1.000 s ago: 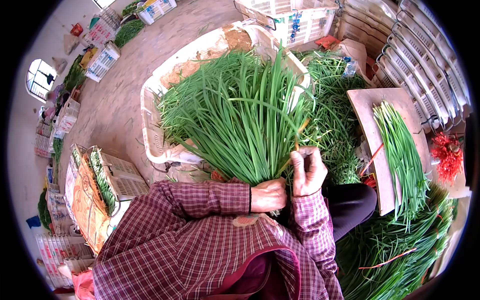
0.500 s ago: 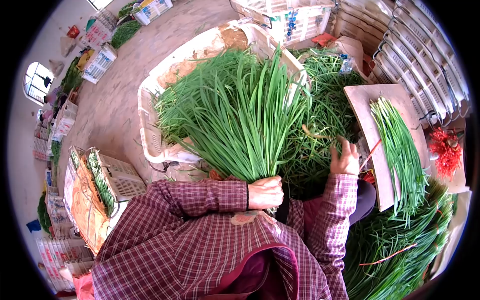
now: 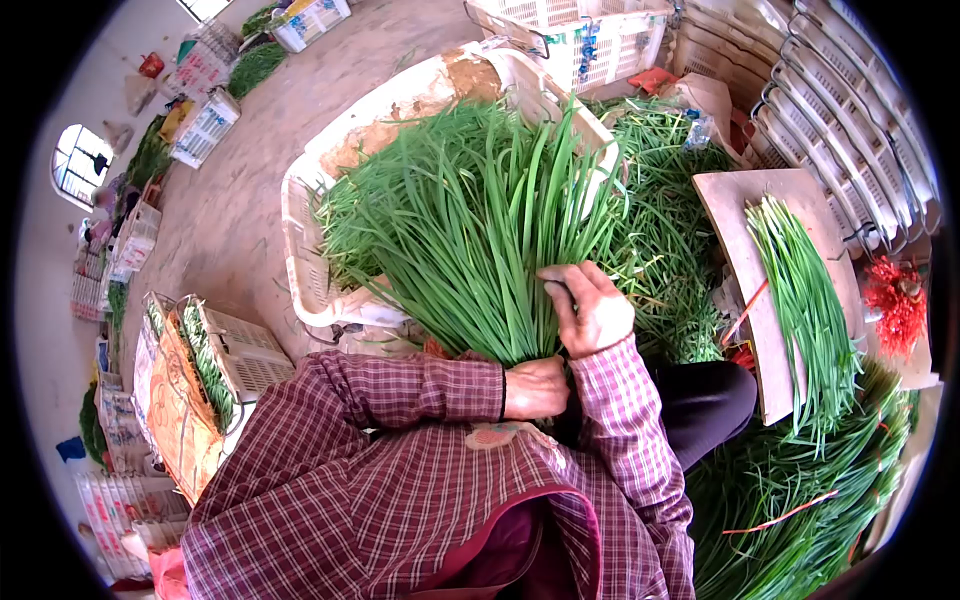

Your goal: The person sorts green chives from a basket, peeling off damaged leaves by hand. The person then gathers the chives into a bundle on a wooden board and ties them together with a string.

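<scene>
My left hand is closed round the lower stems of a large bunch of garlic chives, whose leaves fan up and away from me. At the right edge of this bunch is my right hand, its thumb and forefinger bent in a pinch on the leaves; the exact tips are hard to make out. Behind the bunch stands a white plastic crate with more chives in it. A heap of loose leaves lies to the right of the crate.
On my right, a tilted board bears a neat row of chives. Below it lie tied chive bundles. Red ties hang beside the board. Stacked crates rise at the back right; a filled crate stands left.
My right hand has moved left from above the loose leaves to the bunch, its fingers now bent at the leaves. The left hand keeps its hold on the stems.
</scene>
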The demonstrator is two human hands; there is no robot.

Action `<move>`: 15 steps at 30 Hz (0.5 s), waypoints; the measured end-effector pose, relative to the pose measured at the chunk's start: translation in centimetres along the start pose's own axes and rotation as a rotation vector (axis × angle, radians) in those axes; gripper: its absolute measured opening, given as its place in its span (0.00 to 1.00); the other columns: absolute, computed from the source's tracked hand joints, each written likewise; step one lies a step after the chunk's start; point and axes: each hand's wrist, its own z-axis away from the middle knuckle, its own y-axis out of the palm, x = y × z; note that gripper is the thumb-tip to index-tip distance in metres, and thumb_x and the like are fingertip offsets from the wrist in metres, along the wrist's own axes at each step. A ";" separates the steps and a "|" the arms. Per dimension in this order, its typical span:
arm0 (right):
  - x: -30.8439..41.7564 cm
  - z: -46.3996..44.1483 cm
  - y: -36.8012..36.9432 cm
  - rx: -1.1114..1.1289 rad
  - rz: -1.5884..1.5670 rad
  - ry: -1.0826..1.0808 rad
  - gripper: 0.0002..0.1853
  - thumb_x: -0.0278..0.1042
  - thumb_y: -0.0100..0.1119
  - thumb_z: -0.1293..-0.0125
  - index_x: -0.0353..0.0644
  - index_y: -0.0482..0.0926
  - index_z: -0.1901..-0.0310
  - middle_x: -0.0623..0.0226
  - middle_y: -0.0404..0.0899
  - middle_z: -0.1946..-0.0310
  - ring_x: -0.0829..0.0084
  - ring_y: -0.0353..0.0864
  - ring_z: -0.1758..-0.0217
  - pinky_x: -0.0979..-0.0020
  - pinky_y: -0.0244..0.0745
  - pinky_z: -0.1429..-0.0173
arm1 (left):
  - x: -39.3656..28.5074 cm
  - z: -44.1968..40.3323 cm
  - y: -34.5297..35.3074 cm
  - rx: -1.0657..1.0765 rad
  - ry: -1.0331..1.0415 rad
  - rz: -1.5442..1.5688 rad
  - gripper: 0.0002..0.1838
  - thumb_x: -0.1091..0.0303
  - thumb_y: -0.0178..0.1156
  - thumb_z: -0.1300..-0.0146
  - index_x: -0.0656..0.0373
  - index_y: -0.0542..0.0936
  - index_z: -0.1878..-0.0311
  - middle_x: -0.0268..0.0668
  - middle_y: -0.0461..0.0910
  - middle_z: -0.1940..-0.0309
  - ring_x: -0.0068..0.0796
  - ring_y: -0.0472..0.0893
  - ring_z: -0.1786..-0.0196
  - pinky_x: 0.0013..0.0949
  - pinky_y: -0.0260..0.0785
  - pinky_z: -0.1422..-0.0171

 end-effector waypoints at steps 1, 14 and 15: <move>0.2 -0.4 0.5 0.029 0.017 0.019 0.08 0.30 0.62 0.41 0.48 0.83 0.59 0.65 0.79 0.71 0.61 0.81 0.70 0.66 0.77 0.66 | 0.0 0.1 -0.1 -0.030 0.001 -0.096 0.03 0.72 0.56 0.45 0.58 0.78 0.72 0.36 0.79 0.66 0.28 0.77 0.58 0.33 0.67 0.46; -2.8 -0.5 1.4 0.092 -0.357 0.192 0.08 0.33 0.63 0.41 0.36 0.82 0.67 0.65 0.82 0.73 0.71 0.79 0.76 0.71 0.77 0.69 | -0.3 0.8 1.3 -0.081 0.039 -0.190 0.09 0.70 0.55 0.45 0.56 0.75 0.81 0.34 0.77 0.76 0.30 0.77 0.66 0.32 0.68 0.53; -3.0 -0.5 1.1 0.114 -0.598 0.290 0.08 0.33 0.63 0.39 0.36 0.82 0.66 0.66 0.83 0.72 0.74 0.78 0.75 0.72 0.76 0.68 | -0.3 0.8 1.4 -0.067 0.036 -0.168 0.10 0.70 0.55 0.44 0.56 0.74 0.81 0.34 0.77 0.77 0.30 0.76 0.67 0.32 0.68 0.54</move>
